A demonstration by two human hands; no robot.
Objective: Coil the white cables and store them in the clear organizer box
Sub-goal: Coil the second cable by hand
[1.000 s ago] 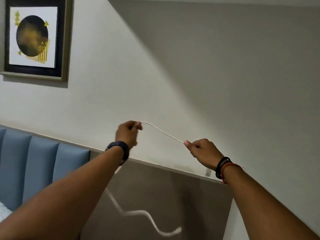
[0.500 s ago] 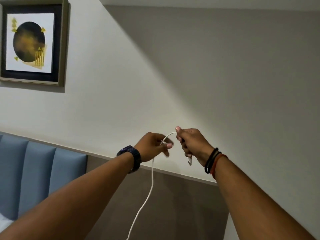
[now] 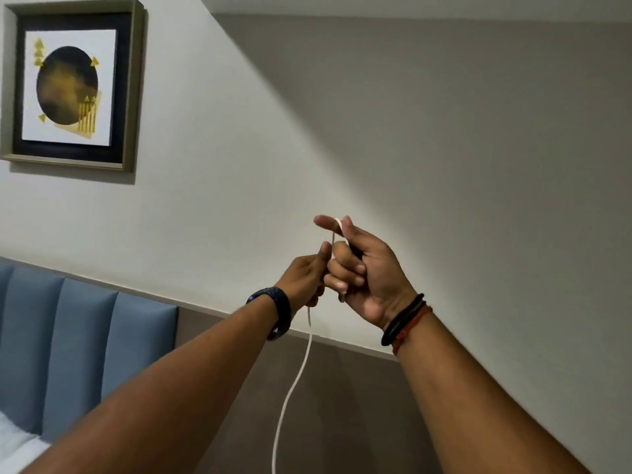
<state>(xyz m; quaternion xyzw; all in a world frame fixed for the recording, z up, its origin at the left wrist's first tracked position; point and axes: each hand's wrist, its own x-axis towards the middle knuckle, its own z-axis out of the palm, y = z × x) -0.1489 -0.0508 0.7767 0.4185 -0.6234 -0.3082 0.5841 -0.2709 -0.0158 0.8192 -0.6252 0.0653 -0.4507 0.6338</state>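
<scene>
Thin, smooth white cable [image 3: 297,381] looped over right hand [image 3: 367,273], grip curled closed around it. Left hand [image 3: 302,277] touching, grip pinched on same strand. Slack hanging limp before padded blue headboard [image 3: 85,347], matte wall [image 3: 444,148].
</scene>
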